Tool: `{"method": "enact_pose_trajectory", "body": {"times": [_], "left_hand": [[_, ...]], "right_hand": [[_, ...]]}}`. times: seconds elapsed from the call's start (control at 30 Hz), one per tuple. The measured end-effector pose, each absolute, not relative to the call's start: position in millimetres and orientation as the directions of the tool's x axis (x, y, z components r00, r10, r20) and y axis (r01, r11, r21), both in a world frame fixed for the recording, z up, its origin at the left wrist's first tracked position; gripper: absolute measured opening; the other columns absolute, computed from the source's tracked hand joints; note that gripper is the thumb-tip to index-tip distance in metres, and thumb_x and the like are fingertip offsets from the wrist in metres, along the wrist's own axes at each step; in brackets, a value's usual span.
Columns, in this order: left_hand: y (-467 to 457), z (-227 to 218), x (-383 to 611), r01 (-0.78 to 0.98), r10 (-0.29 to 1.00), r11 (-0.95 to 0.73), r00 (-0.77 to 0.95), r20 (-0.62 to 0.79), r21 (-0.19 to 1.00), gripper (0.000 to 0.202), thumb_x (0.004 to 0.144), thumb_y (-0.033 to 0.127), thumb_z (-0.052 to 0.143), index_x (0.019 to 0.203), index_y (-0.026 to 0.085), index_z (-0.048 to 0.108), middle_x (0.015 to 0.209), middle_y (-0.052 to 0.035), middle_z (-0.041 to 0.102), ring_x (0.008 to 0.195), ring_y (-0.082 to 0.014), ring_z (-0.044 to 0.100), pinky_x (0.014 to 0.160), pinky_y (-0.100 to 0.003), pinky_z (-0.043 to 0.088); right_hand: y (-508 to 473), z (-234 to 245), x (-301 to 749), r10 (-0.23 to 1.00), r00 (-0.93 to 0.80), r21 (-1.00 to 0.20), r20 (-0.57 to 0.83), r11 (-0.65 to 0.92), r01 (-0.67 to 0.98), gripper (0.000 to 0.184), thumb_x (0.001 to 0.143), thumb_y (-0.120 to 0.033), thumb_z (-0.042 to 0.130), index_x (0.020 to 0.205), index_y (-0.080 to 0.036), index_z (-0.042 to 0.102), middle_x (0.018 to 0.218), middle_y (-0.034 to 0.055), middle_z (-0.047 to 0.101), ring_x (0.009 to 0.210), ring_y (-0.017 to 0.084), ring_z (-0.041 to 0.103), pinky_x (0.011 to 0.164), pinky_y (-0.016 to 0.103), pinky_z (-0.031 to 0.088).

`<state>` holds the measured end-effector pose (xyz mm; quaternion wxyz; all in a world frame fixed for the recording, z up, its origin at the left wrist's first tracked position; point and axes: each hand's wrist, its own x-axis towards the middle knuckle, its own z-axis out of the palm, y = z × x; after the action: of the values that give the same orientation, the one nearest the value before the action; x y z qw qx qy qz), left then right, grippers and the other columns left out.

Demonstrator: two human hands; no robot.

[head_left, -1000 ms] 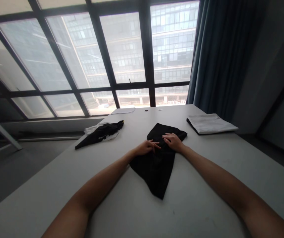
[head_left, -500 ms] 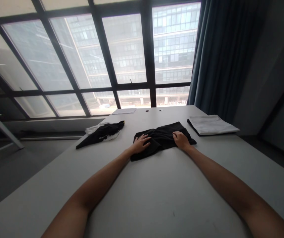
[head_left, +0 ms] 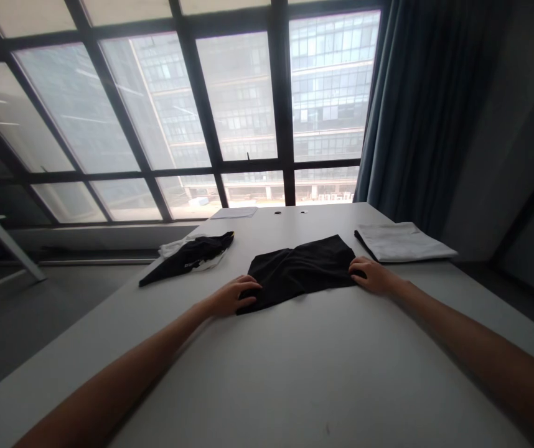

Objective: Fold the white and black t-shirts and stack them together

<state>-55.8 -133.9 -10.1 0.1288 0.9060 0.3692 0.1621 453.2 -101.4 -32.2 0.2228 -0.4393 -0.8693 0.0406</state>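
Black cloth (head_left: 299, 267) lies lightly creased on the white worktop (head_left: 267, 373), between my hands. My left hand (head_left: 233, 296) rests, loosely bent, over its left end; my right hand (head_left: 374, 275) curls at its right end. I cannot tell whether either grasps it. Folded white cloth (head_left: 404, 242) lies to the right, a crumpled black-and-white pile (head_left: 192, 250) to the left.

Table (head_left: 267, 373) with black cloth (head_left: 302, 270), pile (head_left: 178, 261), folded fabric (head_left: 402, 241)

On table (head_left: 267, 367): cloth (head_left: 302, 267) centre | garments (head_left: 187, 257) left | fabric pile (head_left: 402, 242) right | window (head_left: 236, 99) behind
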Motion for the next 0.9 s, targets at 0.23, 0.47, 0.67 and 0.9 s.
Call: {"method": "enact_pose_trajectory", "body": {"times": [0.23,0.47,0.67,0.9], "left_hand": [[-151,-6,-75,0.619,0.719,-0.669,0.678,0.149,0.412,0.043,0.091,0.048,0.066,0.130,0.031,0.068,0.142,-0.0055,0.058,0.128,-0.0251,0.057,0.110,-0.036,0.044],[-141,7,-82,0.657,0.768,-0.605,0.630,0.113,0.450,0.032,0.093,0.047,0.058,0.108,0.025,0.076,0.101,-0.0053,0.073,0.088,-0.0192,0.066,0.081,-0.028,0.052],[-97,55,-96,0.690,0.782,-0.363,0.591,-0.199,0.626,0.030,0.082,0.046,0.070,0.090,0.018,0.076,0.074,-0.0002,0.068,0.067,-0.0146,0.059,0.063,-0.023,0.046],[6,85,-27,0.604,0.830,-0.280,-0.238,0.504,0.747,0.041,0.083,0.024,0.064,0.122,0.011,0.065,0.120,-0.0151,0.064,0.109,-0.0269,0.062,0.094,-0.040,0.051]], "right_hand": [[-113,-25,472,0.773,-0.564,-0.272,0.290,0.631,0.726,0.035,0.083,-0.022,0.061,0.116,-0.023,0.075,0.118,0.0086,0.070,0.107,0.026,0.066,0.098,0.035,0.049],[-117,-13,463,0.819,-0.561,-0.384,0.121,0.560,0.734,0.039,0.071,-0.010,0.056,0.101,-0.023,0.077,0.101,0.0052,0.075,0.093,0.024,0.069,0.087,0.031,0.051],[-90,44,461,0.810,-0.490,-0.539,-0.323,0.268,0.799,0.031,0.069,-0.021,0.066,0.097,-0.020,0.078,0.083,0.0050,0.074,0.063,0.018,0.065,0.055,0.026,0.047],[-1,101,392,0.959,-0.024,-0.498,0.282,0.167,0.851,0.044,0.089,-0.024,0.060,0.131,-0.012,0.063,0.118,0.0135,0.069,0.117,0.026,0.058,0.102,0.037,0.043]]}}
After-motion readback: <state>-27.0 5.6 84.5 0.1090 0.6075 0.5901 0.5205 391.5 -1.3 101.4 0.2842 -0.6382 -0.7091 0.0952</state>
